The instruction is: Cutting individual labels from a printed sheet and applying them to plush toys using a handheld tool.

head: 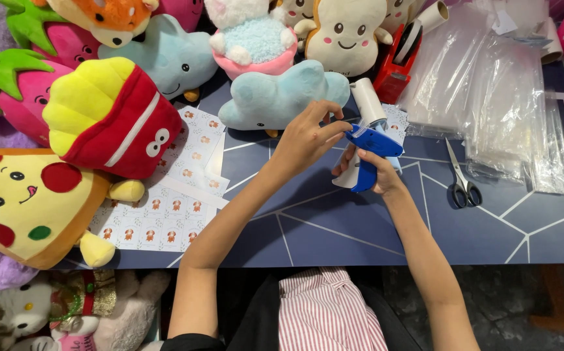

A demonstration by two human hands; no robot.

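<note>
My right hand [378, 173] grips the handle of a blue tagging gun [371, 151], held over the dark blue table [334, 227]. My left hand [304, 136] pinches at the rear top of the gun with its fingertips. Just behind the gun lie a light blue cloud plush [275, 97] and a white roll [367, 101].
Plush toys crowd the left and back: a red fries plush [113, 117], a pizza slice [28, 201], strawberries [25, 97]. Sticker sheets [171, 208] lie at the left. Scissors [462, 185], clear plastic bags [490, 97] and a red tape dispenser [399, 62] sit at the right.
</note>
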